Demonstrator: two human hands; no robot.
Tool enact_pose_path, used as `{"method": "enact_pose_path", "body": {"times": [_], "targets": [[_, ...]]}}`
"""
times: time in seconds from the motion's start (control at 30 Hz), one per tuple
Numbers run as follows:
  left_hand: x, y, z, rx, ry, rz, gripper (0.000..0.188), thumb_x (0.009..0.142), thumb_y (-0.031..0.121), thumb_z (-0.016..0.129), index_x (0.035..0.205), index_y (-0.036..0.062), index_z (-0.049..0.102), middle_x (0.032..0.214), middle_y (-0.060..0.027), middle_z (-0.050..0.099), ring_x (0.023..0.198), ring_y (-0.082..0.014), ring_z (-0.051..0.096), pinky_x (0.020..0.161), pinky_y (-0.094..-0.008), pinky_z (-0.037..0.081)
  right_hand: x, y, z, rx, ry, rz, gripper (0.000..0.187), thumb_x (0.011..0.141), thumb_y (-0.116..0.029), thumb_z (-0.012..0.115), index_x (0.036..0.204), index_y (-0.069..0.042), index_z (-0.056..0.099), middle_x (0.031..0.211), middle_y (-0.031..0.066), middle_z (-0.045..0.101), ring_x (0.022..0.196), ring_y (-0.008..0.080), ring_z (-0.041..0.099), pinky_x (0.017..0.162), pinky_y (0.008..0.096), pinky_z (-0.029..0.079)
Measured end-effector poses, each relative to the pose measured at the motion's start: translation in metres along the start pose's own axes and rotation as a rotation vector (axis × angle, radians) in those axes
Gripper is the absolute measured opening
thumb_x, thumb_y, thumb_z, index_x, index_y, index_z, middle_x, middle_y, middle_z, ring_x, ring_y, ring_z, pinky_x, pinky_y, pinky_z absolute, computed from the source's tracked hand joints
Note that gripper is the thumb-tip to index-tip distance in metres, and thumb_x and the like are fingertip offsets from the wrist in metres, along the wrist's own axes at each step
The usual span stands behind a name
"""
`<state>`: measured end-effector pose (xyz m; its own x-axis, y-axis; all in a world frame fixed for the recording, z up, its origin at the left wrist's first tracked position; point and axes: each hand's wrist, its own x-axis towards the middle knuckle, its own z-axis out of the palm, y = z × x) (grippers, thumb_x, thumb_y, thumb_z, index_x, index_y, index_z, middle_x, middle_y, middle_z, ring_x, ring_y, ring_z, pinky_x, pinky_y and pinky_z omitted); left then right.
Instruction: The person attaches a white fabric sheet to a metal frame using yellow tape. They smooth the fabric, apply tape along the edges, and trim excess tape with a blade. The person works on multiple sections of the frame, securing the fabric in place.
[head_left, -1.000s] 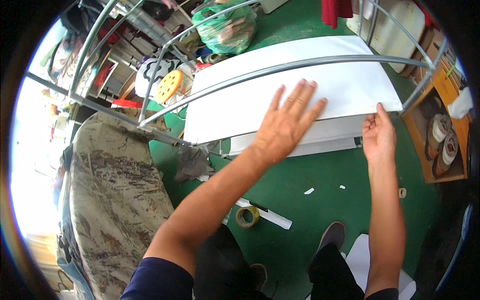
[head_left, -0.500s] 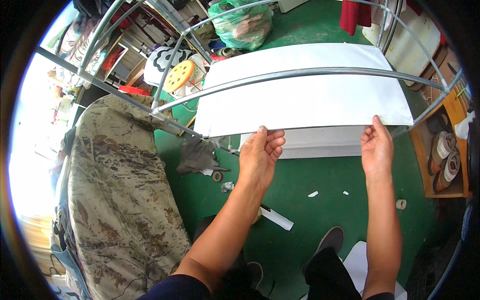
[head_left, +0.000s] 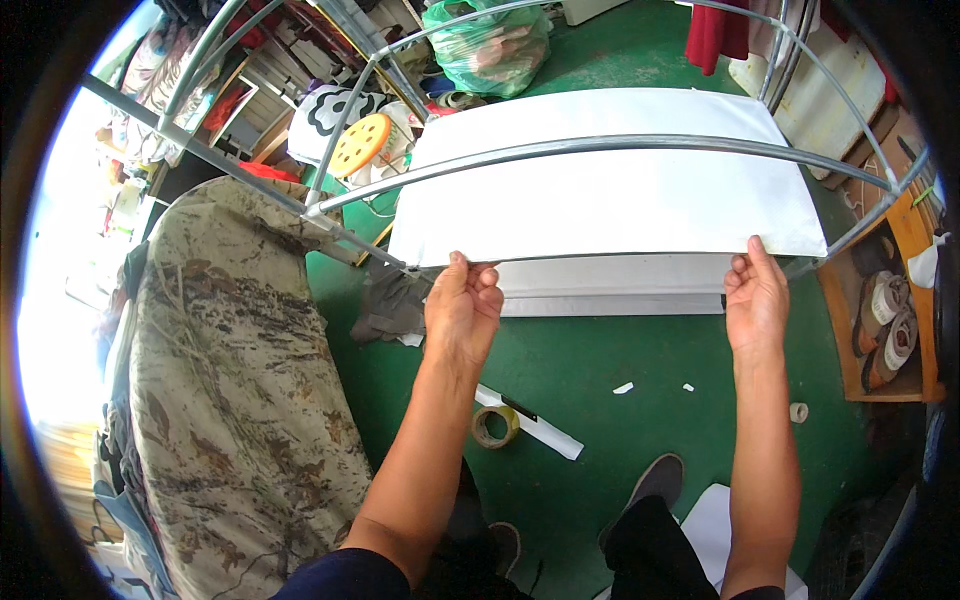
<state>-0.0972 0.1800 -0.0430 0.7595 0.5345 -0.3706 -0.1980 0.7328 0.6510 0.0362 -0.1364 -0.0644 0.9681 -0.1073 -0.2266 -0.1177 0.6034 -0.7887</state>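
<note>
A white sheet, board-like and flat, lies across a metal tube frame, one of whose rails passes over it. My left hand pinches the sheet's near edge toward its left corner, thumb on top and fingers curled beneath. Close to the right corner, my right hand grips the same edge, thumb up and fingers folded under. Below the sheet sits a pale grey-white panel, partly covered by it.
On the green floor lie a tape roll, a white strip and small white scraps. A camouflage cloth drapes something bulky at left. Shoes fill a wooden rack at right. Behind are an orange stool and a green bag.
My left hand has slid left along the sheet's near edge, closer to its corner, uncovering the tape roll on the floor. My right hand has barely moved.
</note>
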Motion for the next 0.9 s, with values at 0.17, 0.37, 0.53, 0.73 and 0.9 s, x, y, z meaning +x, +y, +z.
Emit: {"method": "enact_pose_path", "body": {"times": [0.17,0.37,0.53,0.73,0.9], "targets": [[0.004,0.012,-0.009,-0.065,0.021,0.032,0.016,0.105,0.022,0.052,0.099,0.0076,0.055,0.080,-0.0038,0.053,0.071,-0.0134,0.056,0.054,-0.0214,0.047,0.000,0.000,-0.001,0.010,-0.024,0.011,0.011,0.094,-0.016,0.072,0.097,-0.008,0.066,0.087,-0.0009,0.059,0.077,0.0095,0.052,0.062,0.0226,0.041],[0.009,0.021,-0.019,-0.134,0.095,0.100,0.015,0.105,0.021,0.054,0.097,0.0077,0.054,0.078,-0.0011,0.052,0.067,-0.0114,0.053,0.052,-0.0211,0.042,-0.002,0.001,0.000,0.021,-0.028,0.013,0.010,0.093,-0.015,0.072,0.097,-0.008,0.066,0.087,-0.0007,0.059,0.077,0.0097,0.052,0.062,0.0231,0.040],[0.018,0.029,-0.026,-0.216,0.093,0.047,0.016,0.105,0.022,0.054,0.095,0.0106,0.050,0.069,0.0008,0.047,0.061,-0.0098,0.049,0.051,-0.0222,0.038,0.001,0.001,-0.003,0.062,-0.027,0.026,0.010,0.092,-0.013,0.073,0.095,-0.008,0.065,0.084,-0.0011,0.060,0.074,0.0097,0.054,0.061,0.0231,0.041],[0.024,0.030,-0.039,-0.330,0.052,-0.005,0.020,0.104,0.025,0.053,0.090,0.0115,0.052,0.066,0.0024,0.044,0.059,-0.0103,0.045,0.055,-0.0255,0.035,0.008,-0.001,-0.010,0.153,-0.004,-0.021,0.013,0.087,-0.005,0.075,0.088,-0.009,0.063,0.080,0.0000,0.061,0.071,0.0101,0.055,0.059,0.0235,0.041],[0.023,0.032,-0.038,-0.380,0.065,0.021,0.021,0.106,0.026,0.051,0.091,0.0112,0.051,0.065,0.0013,0.042,0.059,-0.0117,0.044,0.055,-0.0262,0.034,0.022,-0.017,-0.027,0.276,0.034,-0.031,0.011,0.087,-0.003,0.072,0.088,-0.008,0.062,0.080,-0.0001,0.060,0.071,0.0108,0.054,0.060,0.0262,0.042]]}}
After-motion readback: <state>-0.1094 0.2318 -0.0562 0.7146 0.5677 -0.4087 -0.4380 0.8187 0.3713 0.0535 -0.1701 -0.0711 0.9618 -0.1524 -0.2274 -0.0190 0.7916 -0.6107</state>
